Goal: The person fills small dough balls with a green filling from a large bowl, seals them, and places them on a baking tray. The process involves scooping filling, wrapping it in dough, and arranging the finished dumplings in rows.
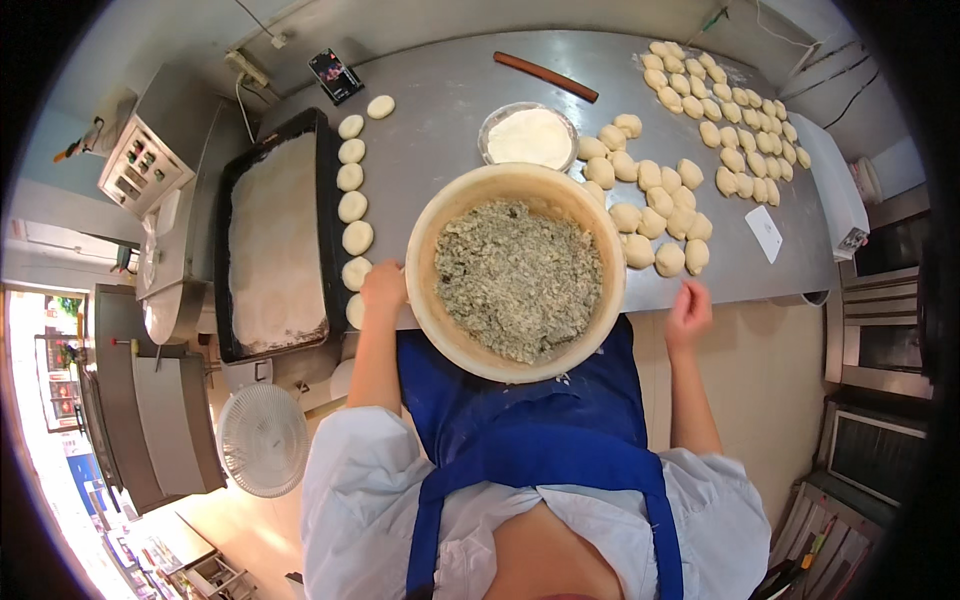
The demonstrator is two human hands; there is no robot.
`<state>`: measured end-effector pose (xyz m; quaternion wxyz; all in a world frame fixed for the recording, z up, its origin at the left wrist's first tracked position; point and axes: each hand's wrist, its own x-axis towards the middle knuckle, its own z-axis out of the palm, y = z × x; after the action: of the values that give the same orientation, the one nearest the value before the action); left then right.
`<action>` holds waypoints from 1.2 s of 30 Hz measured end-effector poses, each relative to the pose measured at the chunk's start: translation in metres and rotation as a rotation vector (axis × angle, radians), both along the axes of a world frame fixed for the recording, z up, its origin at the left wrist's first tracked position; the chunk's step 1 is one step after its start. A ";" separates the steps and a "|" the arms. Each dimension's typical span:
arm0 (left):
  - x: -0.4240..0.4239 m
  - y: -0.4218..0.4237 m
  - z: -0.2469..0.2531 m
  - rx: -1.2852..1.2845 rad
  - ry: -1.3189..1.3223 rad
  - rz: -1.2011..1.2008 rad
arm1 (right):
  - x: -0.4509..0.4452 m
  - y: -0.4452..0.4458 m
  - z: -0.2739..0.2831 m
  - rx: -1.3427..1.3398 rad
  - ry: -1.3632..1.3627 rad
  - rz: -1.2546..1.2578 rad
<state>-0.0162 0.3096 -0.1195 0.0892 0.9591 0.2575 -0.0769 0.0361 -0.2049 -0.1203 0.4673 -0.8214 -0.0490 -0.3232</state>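
A large pale bowl (417, 225) of greyish-green crumbly filling (517, 281) is right before me, its near rim against my blue apron. My left hand (385, 285) is at the bowl's left side, close to a column of flattened dough rounds (358, 238). Its fingers are partly hidden, so I cannot tell whether it grips the rim. Off to the right, my right hand (688, 309) hovers by the table's front edge, just below several dough balls (670, 259). It is blurred with curled fingers, and nothing shows in it.
Left of the dough rounds lies a black-rimmed baking tray (276, 240). Behind the bowl are a dish of white flour (529, 139) and a wooden rolling pin (546, 76). More dough balls (739, 154), a white scraper (764, 233) and a propped phone (334, 76) are on the metal table.
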 end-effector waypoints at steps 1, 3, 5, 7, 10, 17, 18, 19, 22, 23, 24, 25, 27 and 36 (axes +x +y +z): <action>-0.005 0.008 0.001 -0.082 0.011 0.021 | -0.025 -0.040 -0.029 -0.079 0.197 -0.081; 0.000 0.029 -0.007 -0.220 0.091 -0.036 | -0.103 -0.122 -0.116 -0.413 0.740 -0.059; 0.010 0.049 -0.026 -0.387 0.274 -0.071 | -0.201 -0.187 -0.197 -0.720 1.306 0.213; 0.009 0.062 -0.030 -0.551 0.208 -0.025 | -0.258 -0.203 -0.215 -0.771 1.666 0.391; 0.075 0.065 0.009 -0.701 0.174 0.090 | -0.305 -0.197 -0.218 -0.546 1.857 0.316; 0.285 0.114 0.009 -0.897 -0.283 0.456 | -0.265 -0.180 -0.164 -0.319 1.926 0.104; 0.316 0.118 0.006 -0.899 -0.327 0.460 | -0.261 -0.180 -0.156 -0.297 1.940 0.069; 0.345 0.122 0.004 -0.897 -0.373 0.465 | -0.257 -0.178 -0.148 -0.279 1.944 0.046; 0.402 0.149 -0.016 -0.941 -0.406 0.379 | -0.239 -0.181 -0.126 -0.268 1.962 -0.003; 0.412 0.152 -0.020 -0.909 -0.400 0.376 | -0.229 -0.176 -0.121 -0.266 1.966 -0.009; 0.423 0.150 -0.025 -0.610 -0.427 0.247 | -0.229 -0.175 -0.112 -0.262 1.973 -0.018; 0.429 0.149 -0.031 -0.311 -0.448 0.116 | -0.228 -0.171 -0.107 -0.247 1.982 -0.027; 0.429 0.147 -0.043 0.057 -0.529 -0.055 | -0.222 -0.170 -0.101 -0.253 1.980 -0.028; 0.305 0.015 0.067 -0.606 0.053 -0.384 | -0.200 -0.143 -0.101 -0.217 1.950 0.064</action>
<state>0.2887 0.3246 -0.0528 0.3468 0.9176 0.0404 -0.1899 -0.1642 -0.3483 -0.2210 0.2333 -0.7651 0.3068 0.5159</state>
